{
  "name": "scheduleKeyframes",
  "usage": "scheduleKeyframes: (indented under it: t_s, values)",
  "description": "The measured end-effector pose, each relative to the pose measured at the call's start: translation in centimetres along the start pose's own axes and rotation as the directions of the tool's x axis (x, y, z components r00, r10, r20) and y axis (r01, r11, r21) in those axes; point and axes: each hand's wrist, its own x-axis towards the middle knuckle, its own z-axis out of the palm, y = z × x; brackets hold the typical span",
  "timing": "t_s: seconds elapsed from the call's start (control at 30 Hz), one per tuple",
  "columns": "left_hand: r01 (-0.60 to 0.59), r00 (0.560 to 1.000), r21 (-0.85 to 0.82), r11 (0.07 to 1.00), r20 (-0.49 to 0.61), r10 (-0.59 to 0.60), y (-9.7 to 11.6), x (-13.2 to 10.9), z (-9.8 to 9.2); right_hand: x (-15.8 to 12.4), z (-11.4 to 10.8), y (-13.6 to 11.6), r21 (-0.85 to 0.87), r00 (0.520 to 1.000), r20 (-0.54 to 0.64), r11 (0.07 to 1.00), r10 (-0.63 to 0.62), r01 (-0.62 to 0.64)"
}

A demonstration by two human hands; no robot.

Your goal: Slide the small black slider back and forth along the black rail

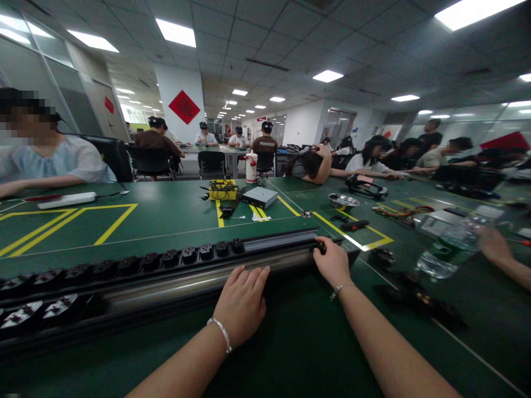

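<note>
A long metal channel (174, 286) with dark edges lies across the table in front of me. My left hand (243, 301) rests on its near edge, fingers stretched out flat over the metal. At the right end my right hand (334, 262) is curled over the channel, thumb and forefinger closed round its edge; a small dark patch shows between them, unclear. Two round black socket modules (61, 307) with pale faces sit in the channel's left part. Just behind, a second channel (282, 241) carries a row of several black socket modules (150, 261).
Beyond the channels are a grey box (259, 197), a yellow box with black cables (223, 189), a white bottle (251, 167) and a metal bowl (343, 200). On the right, a co-worker's hand (495, 245) is beside a blurred water bottle (450, 249); dark parts (427, 301) lie nearer.
</note>
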Motion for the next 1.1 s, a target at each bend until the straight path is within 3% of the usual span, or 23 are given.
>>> scheduleKeyframes:
  t_s: [1.1]
  values:
    - [0.004, 1.0, 0.013, 1.0, 0.008, -0.004, -0.05, -0.04, 0.1, -0.03, 0.3, 0.53, 0.024, 0.997, -0.018, 0.997, 0.07, -0.07]
